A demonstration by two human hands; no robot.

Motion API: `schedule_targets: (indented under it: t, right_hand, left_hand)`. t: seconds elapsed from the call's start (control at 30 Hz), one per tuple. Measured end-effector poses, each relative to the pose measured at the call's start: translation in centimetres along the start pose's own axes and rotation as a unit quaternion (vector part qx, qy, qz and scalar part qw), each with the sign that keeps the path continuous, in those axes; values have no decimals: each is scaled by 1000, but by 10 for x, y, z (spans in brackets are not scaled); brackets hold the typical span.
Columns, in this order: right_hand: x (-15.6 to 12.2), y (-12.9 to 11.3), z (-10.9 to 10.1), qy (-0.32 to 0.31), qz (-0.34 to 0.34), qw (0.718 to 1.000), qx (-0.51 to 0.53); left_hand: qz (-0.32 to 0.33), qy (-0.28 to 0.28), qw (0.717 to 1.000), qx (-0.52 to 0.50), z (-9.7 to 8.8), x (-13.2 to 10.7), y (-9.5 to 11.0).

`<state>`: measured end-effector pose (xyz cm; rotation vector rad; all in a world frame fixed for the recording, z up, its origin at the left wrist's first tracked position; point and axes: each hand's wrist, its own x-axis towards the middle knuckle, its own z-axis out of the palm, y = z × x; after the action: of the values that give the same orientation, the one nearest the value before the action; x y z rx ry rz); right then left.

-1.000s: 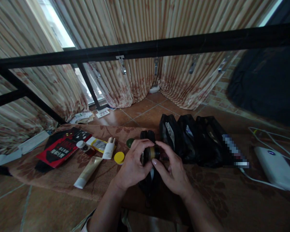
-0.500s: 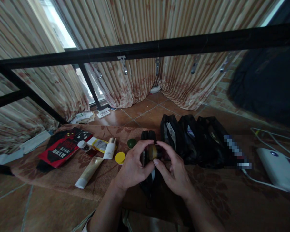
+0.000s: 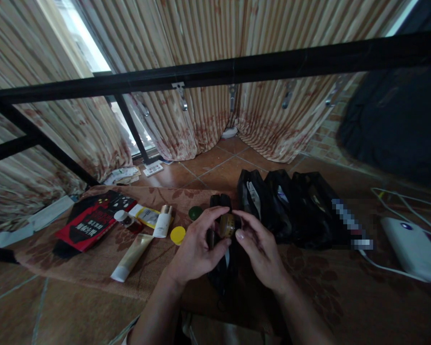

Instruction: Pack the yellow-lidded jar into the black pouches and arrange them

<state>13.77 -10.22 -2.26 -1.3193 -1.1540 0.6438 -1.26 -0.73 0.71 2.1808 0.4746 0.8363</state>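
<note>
A small amber-brown jar (image 3: 228, 225) is between my two hands, above a narrow black pouch (image 3: 220, 280). My left hand (image 3: 201, 244) is closed round the jar's left side, thumb below and fingers above. On the other side, my right hand (image 3: 259, 247) has its index finger and thumb bent around the jar's dark right end. Just left of my hands lie a yellow round lid (image 3: 178, 235) and a dark green round item (image 3: 195, 212). The pouch is partly hidden under my hands.
Left on the brown cloth are a cream tube (image 3: 132, 258), white tube (image 3: 162, 225), white-capped bottle (image 3: 125, 219), yellow packet (image 3: 146, 215) and red-black packet (image 3: 87, 225). Several black pouches (image 3: 285, 211) stand right, beside a white device (image 3: 413, 249) with a cable. A black rail (image 3: 215, 74) crosses behind.
The jar has turned in my hands and shows more of its amber side. My right thumb has shifted slightly right, away from the jar's middle. My left hand stays nearly still.
</note>
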Motion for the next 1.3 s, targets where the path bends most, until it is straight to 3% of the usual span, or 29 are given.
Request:
schedule_targets:
  t: [1.07, 1.3]
  right_hand:
    - [0, 2, 3, -7, 11, 1000, 4]
    - [2, 3, 7, 54, 6, 998, 27]
  left_hand:
    - [10, 14, 999, 45, 2, 0, 0]
    - [-10, 1, 996, 91, -5, 2, 1]
